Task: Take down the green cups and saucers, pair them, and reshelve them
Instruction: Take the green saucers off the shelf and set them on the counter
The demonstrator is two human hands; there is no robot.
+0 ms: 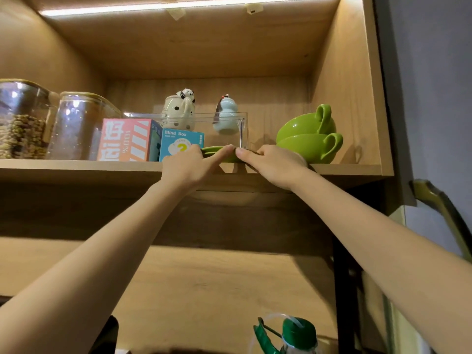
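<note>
Two green cups point(307, 139) sit stacked on the right end of the upper shelf point(76, 166), the top one tilted with its handle up. Green saucers point(213, 150) lie stacked at the shelf's front edge, left of the cups. My left hand point(190, 166) reaches up with its fingers laid over the saucers' left rim. My right hand point(270, 163) lies over their right rim, thumb tip meeting the left fingers. Both hands grip the saucers, which rest on the shelf and are mostly hidden by my fingers.
A clear bin point(224, 123) behind the saucers holds a spotted teapot point(180, 108) and a pale blue figure point(226, 116). Two printed boxes point(150, 140) and two glass jars point(51, 123) fill the shelf's left. A green-capped bottle point(293, 335) stands below.
</note>
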